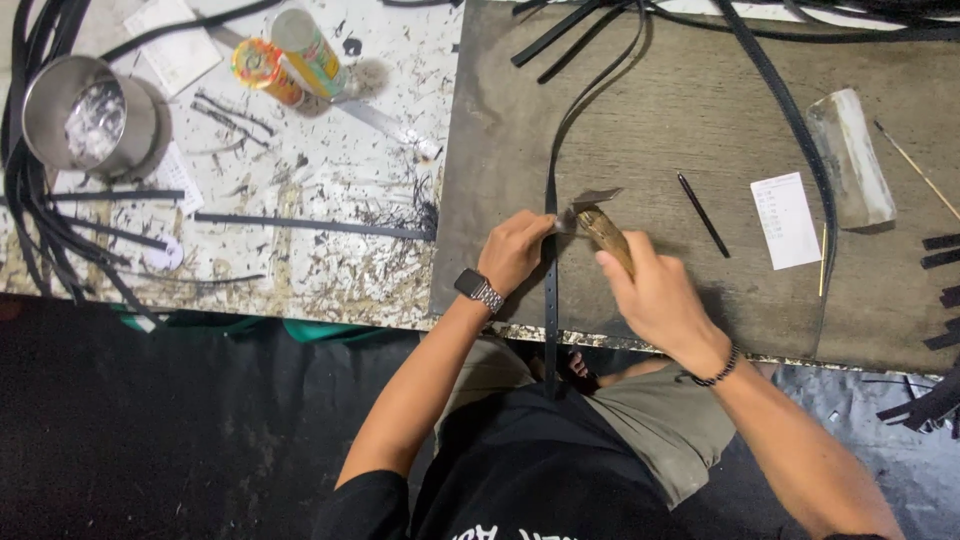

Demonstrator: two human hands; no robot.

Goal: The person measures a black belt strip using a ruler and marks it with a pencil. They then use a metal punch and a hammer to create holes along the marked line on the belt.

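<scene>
At the near edge of the dark work board [500, 160], a long black strap [550, 290] is pinned flat by the left hand [515, 250], whose fingers are pressed together on the strap's left side. A watch [478, 290] is worn on that wrist. From there the strap hangs down over the board's edge toward the lap, and it runs away up the board in a long curve. Just to the right, a wooden-handled knife [605, 232] is gripped by the right hand [655, 295], the fingers clamped round the handle; its flat grey blade [590, 198] is laid against the strap beside the left fingertips. A beaded bracelet [718, 370] is seen on the right wrist.

A little farther right on the board, a thin black pen [703, 213] and a white paper slip [785, 220] are laid near each other, with a pale sharpening stone [850, 158] beyond them. Cut black strips [940, 250] are seen at the right edge.

On the speckled table [300, 270] to the left, a loose black strip [310, 225] is laid flat. Farther back, a metal cup [90, 120] is stood among a bundle of black straps [25, 200], and two coloured cans [290, 55] are set side by side.
</scene>
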